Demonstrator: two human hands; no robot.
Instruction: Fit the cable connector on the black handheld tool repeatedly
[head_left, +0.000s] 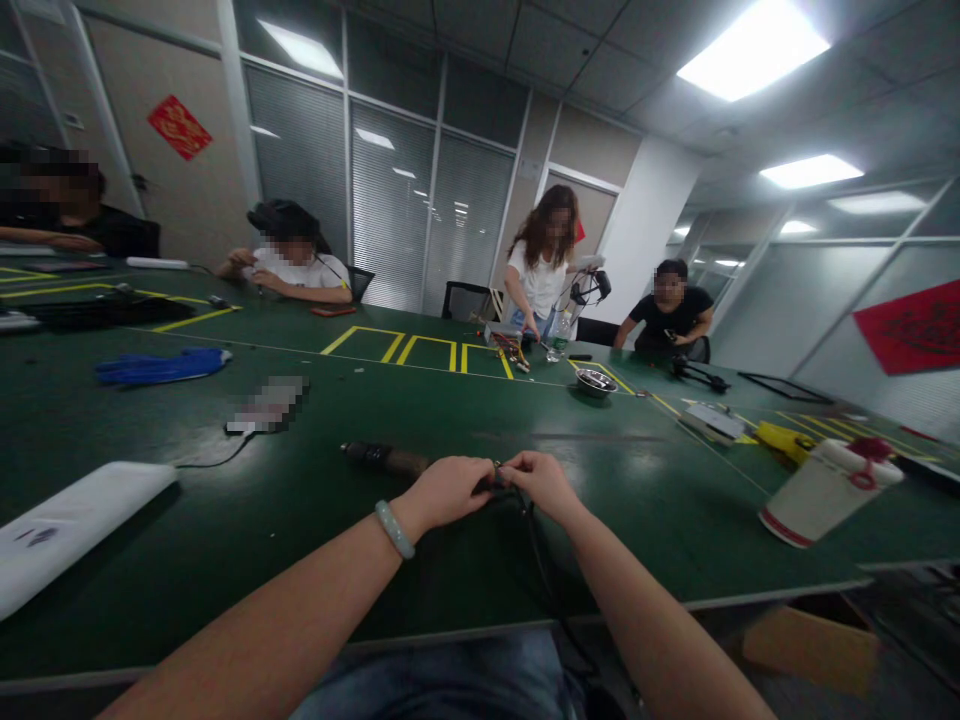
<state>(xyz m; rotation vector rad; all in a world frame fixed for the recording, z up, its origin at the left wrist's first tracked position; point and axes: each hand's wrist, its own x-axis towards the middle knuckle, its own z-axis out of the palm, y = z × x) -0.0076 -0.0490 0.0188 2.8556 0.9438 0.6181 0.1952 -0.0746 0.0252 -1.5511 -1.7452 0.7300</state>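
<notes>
So the thing I'm watching on my feed is the dark, stick-shaped tool lying on the green table, right in the middle and on the near side. Its long axis runs pretty much left to right with a slight slant: the narrow tip points left and a touch farther out, and the right end comes back toward me and disappears behind the left hand.

That puts the left hand nearer the tool's body, basically up against it, fingers curled in a pinch around what I'd call its right end. The right hand comes in from the other side, thumb and fingertips pinched where the black cable starts. Fingertips practically meet, so neither hand has to reach for anything. Whatever sits right between them is too small and too covered for me to name, and I can't tell if tool and cable are actually joined there.

The cable drops from the right hand toward the near edge of the table, slightly right. So from the pinch: tool goes left, cable goes near and right. Tip's well clear of the white power bank, off to the near left.
</notes>
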